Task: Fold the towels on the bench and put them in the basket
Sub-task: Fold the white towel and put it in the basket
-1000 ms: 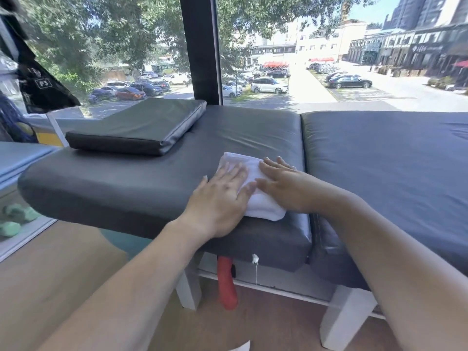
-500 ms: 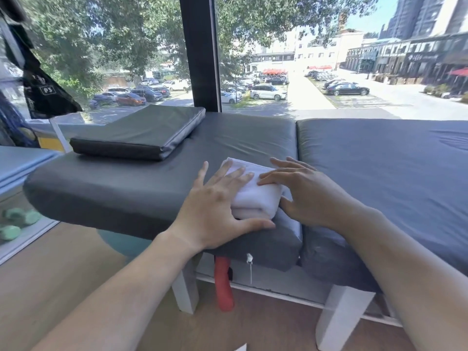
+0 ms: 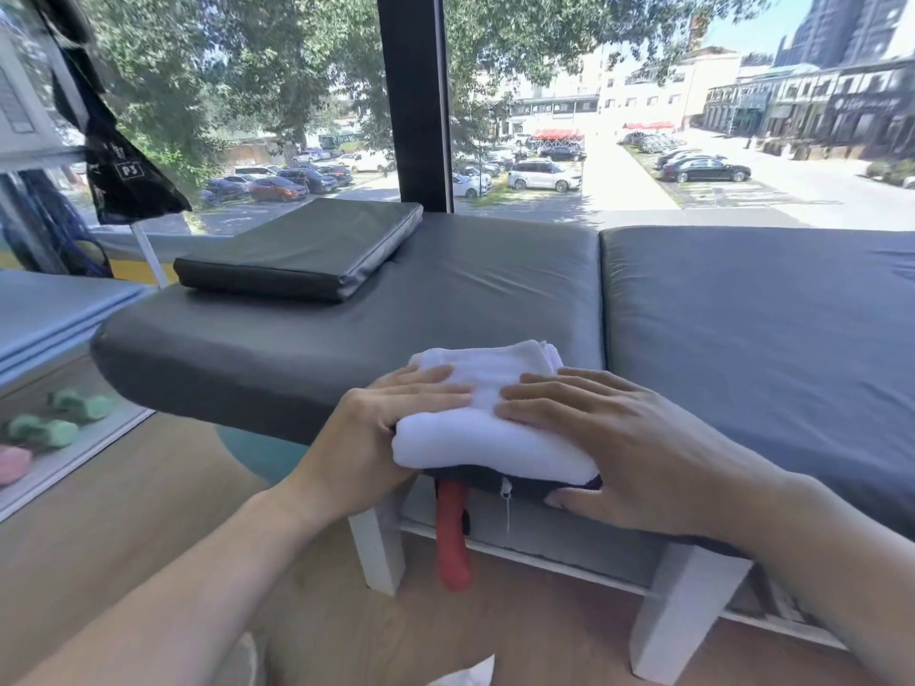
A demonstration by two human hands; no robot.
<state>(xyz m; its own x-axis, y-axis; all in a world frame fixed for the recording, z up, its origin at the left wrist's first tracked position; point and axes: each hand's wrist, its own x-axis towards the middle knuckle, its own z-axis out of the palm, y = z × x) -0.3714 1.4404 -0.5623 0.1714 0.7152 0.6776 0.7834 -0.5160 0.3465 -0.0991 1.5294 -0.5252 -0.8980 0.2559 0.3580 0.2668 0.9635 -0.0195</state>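
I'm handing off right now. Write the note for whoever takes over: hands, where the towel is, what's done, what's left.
Left hand: grips the left end of the folded towel, fingers on top, thumb hidden.
Right hand: grips the right end, fingers on top, thumb under the near edge.
Towel: white, folded into a thick bundle, at the near edge of the bench.
Done: this towel looks folded.
Left: put it in the basket, which is not in view; no other towels show on the bench.

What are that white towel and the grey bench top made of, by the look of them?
Towel: soft woven cloth, probably cotton; matte, with plump rounded folds. Bench top: padded, likely vinyl or faux leather; smooth with a slight sheen and shallow creases.
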